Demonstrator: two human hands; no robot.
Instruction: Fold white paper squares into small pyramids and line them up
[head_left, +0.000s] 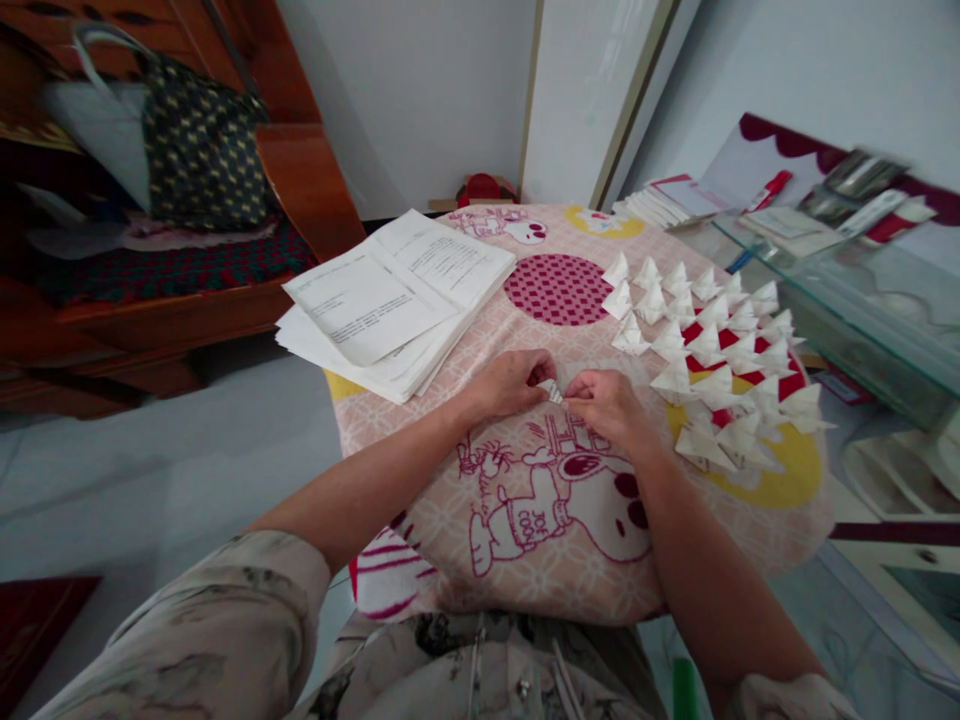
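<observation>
Between my hands, over the middle of the table, is a small folded piece of printed paper [553,391]. My left hand [512,383] pinches its left side between thumb and fingers. On its right side, the fingertips of my right hand [606,402] close on the edge. To the right stand several folded paper pieces [705,345] with pointed tips, set out in rough rows. A stack of printed sheets [405,300] lies at the table's left, with a smaller sheet on top.
A patterned cloth [442,500] with cartoon dogs covers the round table. A glass shelf [840,290] holding boxes and a red marker [769,190] adjoins it at right. To the left is a wooden bench [307,190] with a dark patterned bag [202,150].
</observation>
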